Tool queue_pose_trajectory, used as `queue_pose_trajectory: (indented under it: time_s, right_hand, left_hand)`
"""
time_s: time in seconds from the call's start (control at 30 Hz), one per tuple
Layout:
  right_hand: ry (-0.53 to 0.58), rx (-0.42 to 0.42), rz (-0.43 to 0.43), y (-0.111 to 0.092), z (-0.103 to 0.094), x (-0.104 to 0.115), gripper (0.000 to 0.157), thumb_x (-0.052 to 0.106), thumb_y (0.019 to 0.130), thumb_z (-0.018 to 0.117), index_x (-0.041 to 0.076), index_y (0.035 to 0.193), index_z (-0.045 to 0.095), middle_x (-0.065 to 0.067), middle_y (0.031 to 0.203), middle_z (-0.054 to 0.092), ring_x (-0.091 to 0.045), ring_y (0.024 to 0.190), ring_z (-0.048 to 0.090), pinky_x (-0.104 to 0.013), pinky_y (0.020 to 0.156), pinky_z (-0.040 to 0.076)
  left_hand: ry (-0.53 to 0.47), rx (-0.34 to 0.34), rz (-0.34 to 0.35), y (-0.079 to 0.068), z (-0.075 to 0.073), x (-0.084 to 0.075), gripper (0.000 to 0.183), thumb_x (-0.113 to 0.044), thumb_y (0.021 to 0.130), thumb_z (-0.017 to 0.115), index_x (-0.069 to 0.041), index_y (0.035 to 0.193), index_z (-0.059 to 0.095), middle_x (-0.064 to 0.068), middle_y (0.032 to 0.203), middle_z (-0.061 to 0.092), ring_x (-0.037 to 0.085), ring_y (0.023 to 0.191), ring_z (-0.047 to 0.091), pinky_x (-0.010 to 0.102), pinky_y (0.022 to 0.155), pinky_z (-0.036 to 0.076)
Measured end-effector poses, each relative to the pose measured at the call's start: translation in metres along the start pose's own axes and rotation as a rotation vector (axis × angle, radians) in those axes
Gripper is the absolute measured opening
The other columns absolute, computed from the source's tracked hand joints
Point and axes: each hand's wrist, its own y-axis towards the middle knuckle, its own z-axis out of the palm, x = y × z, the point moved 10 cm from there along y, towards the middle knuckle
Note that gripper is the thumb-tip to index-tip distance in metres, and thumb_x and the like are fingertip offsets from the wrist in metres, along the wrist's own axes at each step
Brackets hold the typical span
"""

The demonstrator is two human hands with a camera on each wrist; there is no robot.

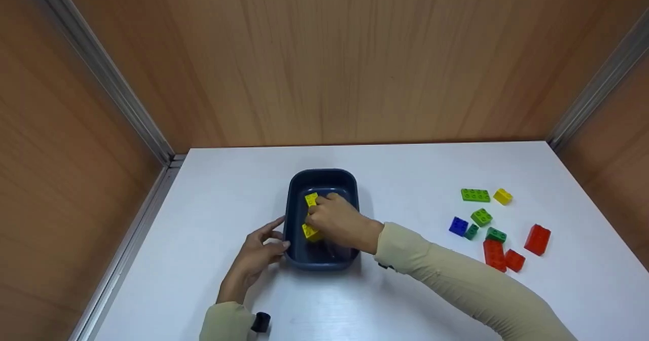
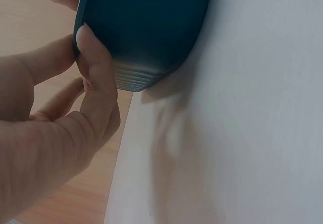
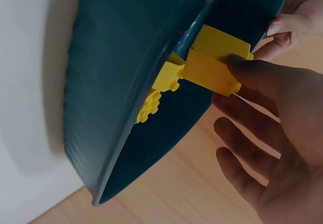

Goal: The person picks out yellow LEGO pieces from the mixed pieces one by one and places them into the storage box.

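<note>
A dark blue plastic tub [image 1: 320, 266] stands on the white table in the head view. At its left side my left hand [image 1: 255, 256] holds the rim, with the thumb and fingers at the edge in the left wrist view. My right hand [image 1: 345, 223] reaches down into the tub from the right. Between its thumb and index finger it pinches a yellow toy brick [image 3: 207, 73], seen in the right wrist view. More yellow bricks [image 3: 165, 76] lie inside next to it. The right hand partly hides the bricks in the head view.
On the right of the table lie loose bricks: light green [image 1: 475, 195], yellow [image 1: 503, 196], blue [image 1: 458, 226], dark green [image 1: 496, 235] and several red ones [image 1: 537, 239]. Wooden panels [image 1: 355, 62] enclose the table at the back and sides.
</note>
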Motion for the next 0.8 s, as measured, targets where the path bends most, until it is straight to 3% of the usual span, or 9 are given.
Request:
queue_pose_trajectory:
  time_s: [0.27, 0.47, 0.8]
  right_hand:
    - [0.047, 0.058, -0.024, 0.008, 0.004, 0.009, 0.032, 0.022, 0.097, 0.08, 0.018, 0.128, 0.078, 0.001, 0.124, 0.077, -0.021, 0.117, 0.069, -0.042, 0.107, 0.054]
    - [0.018, 0.067, -0.033, 0.014, 0.007, 0.015, 0.03, 0.024, 0.097, 0.079, 0.019, 0.127, 0.078, 0.002, 0.121, 0.078, -0.019, 0.117, 0.07, -0.043, 0.108, 0.054]
    - [0.006, 0.1, 0.006, 0.019, 0.014, 0.015, 0.027, 0.026, 0.099, 0.078, 0.02, 0.125, 0.078, 0.002, 0.121, 0.078, -0.017, 0.117, 0.07, -0.044, 0.109, 0.052]
  left_hand:
    - [0.004, -0.009, -0.002, 0.0, -0.002, 0.002, 0.067, 0.002, 0.092, 0.074, -0.013, 0.155, 0.056, 0.016, 0.12, 0.056, 0.021, 0.086, 0.06, 0.036, 0.078, 0.057]
    - [0.006, -0.005, -0.002, 0.0, -0.002, 0.002, 0.067, 0.002, 0.093, 0.073, -0.013, 0.155, 0.055, 0.016, 0.12, 0.056, 0.021, 0.087, 0.06, 0.035, 0.077, 0.057]
    - [-0.009, 0.012, 0.002, -0.001, 0.0, 0.001, 0.066, 0.003, 0.093, 0.072, -0.014, 0.155, 0.055, 0.016, 0.119, 0.056, 0.02, 0.085, 0.061, 0.034, 0.076, 0.058]
